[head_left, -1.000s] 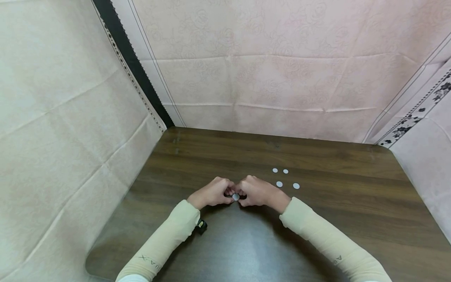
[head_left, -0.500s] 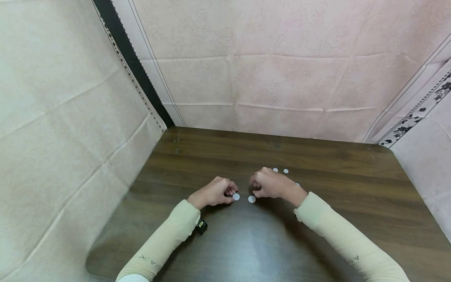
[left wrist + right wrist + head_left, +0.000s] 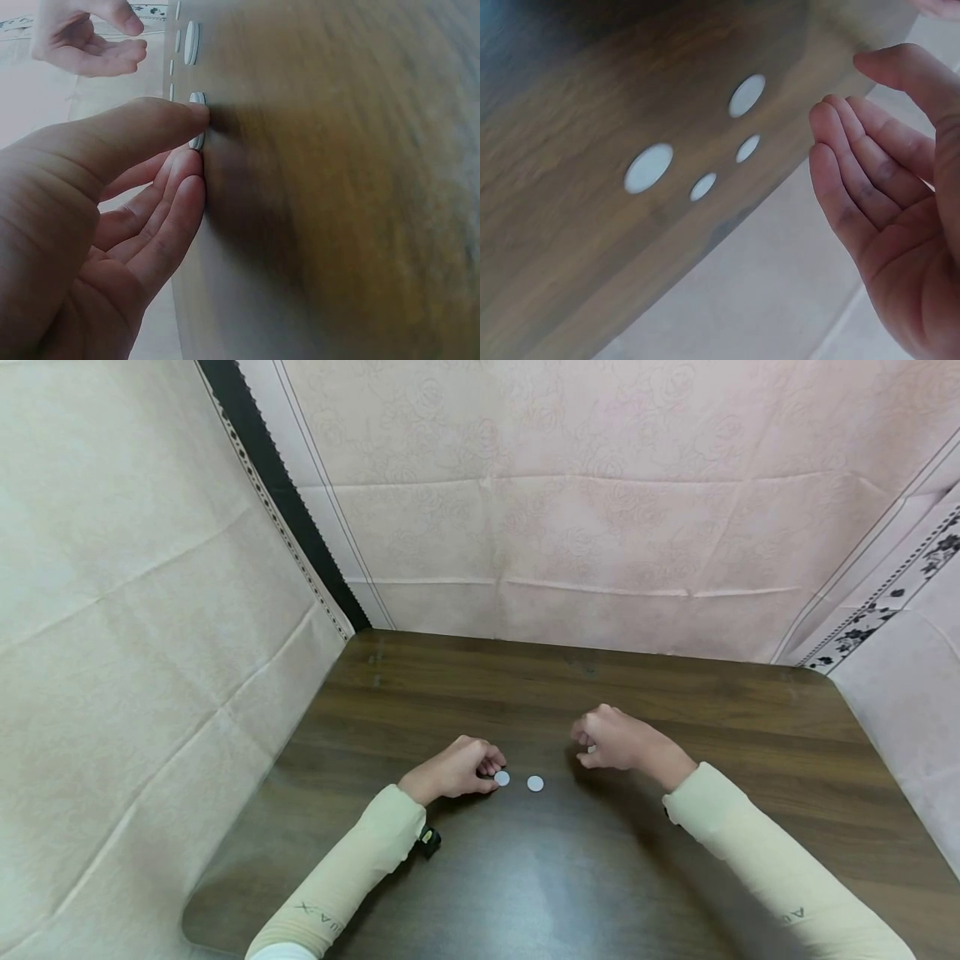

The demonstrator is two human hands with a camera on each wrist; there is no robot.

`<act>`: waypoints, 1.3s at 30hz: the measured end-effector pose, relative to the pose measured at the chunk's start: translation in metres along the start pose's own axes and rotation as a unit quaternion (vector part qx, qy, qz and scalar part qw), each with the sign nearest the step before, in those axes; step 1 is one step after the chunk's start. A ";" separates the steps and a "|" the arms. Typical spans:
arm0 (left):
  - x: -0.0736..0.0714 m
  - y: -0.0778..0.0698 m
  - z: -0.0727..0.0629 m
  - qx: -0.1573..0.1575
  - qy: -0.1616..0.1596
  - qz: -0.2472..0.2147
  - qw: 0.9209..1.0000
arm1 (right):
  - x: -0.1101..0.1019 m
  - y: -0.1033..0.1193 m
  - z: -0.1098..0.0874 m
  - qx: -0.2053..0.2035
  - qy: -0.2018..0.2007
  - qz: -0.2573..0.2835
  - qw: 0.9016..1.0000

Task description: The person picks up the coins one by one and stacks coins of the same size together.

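Note:
My left hand (image 3: 456, 768) stays low over the table, thumb and fingers pinching the edges of a small white disc (image 3: 502, 778). In the left wrist view, the thumb partly covers that white disc (image 3: 197, 138). Just right of it a second white disc (image 3: 535, 783) lies flat and apart. My right hand (image 3: 622, 742) hovers above the table to the right, fingers loosely bent, thumb apart, holding nothing. Beyond its fingertips, the right wrist view shows several loose discs, a larger disc (image 3: 648, 168) among them. In the head view that hand mostly hides them.
The dark wood-grain table (image 3: 480, 877) has rounded corners. A pale patterned cloth (image 3: 585, 527) hangs behind its far edge, and another pale cloth (image 3: 150, 652) covers the left side. A small black device (image 3: 429, 842) sits at my left wrist.
My right hand has left the disc next to my left hand and moved right and away, over the other discs. That disc now lies alone. My left hand has stayed in place.

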State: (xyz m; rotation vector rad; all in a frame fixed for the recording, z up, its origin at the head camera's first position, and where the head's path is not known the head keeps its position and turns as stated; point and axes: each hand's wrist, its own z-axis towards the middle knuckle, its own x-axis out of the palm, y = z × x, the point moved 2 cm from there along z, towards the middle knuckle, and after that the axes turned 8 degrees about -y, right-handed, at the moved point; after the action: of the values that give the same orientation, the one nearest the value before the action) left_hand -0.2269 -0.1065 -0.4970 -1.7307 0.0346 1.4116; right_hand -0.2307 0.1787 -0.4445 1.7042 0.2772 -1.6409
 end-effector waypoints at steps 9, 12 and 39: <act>0.000 -0.001 0.000 0.000 -0.002 0.005 1.000 | -0.005 -0.021 -0.010 0.006 0.002 0.000 1.000; 0.000 -0.001 0.000 -0.001 -0.001 0.006 1.000 | -0.004 -0.024 -0.012 0.007 -0.004 0.002 1.000; 0.000 -0.002 0.000 -0.015 0.003 -0.005 1.000 | 0.004 -0.039 0.007 -0.002 0.066 0.010 0.998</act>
State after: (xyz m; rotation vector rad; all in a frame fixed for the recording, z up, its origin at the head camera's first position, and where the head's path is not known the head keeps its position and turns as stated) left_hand -0.2261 -0.1054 -0.4960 -1.7579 0.0094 1.4058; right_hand -0.2594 0.2003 -0.4609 1.8110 0.3259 -1.5149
